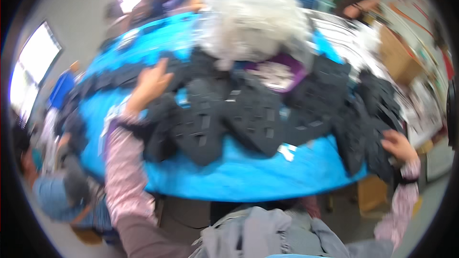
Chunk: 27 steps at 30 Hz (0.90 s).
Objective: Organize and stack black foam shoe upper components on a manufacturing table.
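Note:
Flat black pieces (260, 114) with rows of small slots lie overlapping in a wide band across the blue-covered table (248, 177). My left hand (152, 83) is over the left part of this band, with its fingers stretched away from me and nothing seen in them. Out at the right edge of the table, my right hand (399, 147) rests against a black piece (375, 145), its fingers apart and slightly bent. Motion blur softens both hands and the pieces.
Behind the black pieces stands a large clear plastic bag (253, 19) with pale contents. Beside it is a purple basket (299, 74) holding small white parts. White scraps (287, 152) lie near the front. A cardboard box (399, 57) stands at right. Other people sit or stand around the table.

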Tool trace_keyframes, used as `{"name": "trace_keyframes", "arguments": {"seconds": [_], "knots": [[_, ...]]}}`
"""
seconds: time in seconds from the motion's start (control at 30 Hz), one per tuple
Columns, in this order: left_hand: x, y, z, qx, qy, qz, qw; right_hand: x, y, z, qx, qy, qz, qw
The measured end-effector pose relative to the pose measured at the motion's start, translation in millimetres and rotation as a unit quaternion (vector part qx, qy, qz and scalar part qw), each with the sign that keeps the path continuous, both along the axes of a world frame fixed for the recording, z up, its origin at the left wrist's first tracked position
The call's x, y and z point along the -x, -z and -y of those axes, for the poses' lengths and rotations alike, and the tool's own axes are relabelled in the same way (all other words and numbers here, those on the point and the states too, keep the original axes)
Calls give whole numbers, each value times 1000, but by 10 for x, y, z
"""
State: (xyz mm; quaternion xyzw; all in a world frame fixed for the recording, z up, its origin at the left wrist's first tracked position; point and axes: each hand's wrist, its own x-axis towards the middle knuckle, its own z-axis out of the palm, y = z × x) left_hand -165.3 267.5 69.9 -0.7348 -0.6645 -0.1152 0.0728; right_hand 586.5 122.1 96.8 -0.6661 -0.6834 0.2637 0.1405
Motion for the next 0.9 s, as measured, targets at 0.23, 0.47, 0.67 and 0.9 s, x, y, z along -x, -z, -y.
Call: {"name": "trace_keyframes", "arguments": {"seconds": [0.23, 0.47, 0.67, 0.9], "knots": [[-1411, -820, 1666, -16, 226, 284, 932, -34, -974, -248, -166, 42, -133, 976], [-2443, -200, 2119, 236, 378, 221, 867, -459, -872, -66, -256, 57, -123, 957], [-2586, -176, 2324, 280, 331, 257, 864, -975, -982, -61, -316, 92, -350, 877], [-2412, -23, 2431, 278, 249, 321, 870, -1343, -543, -405, -340, 90, -337, 873]]}}
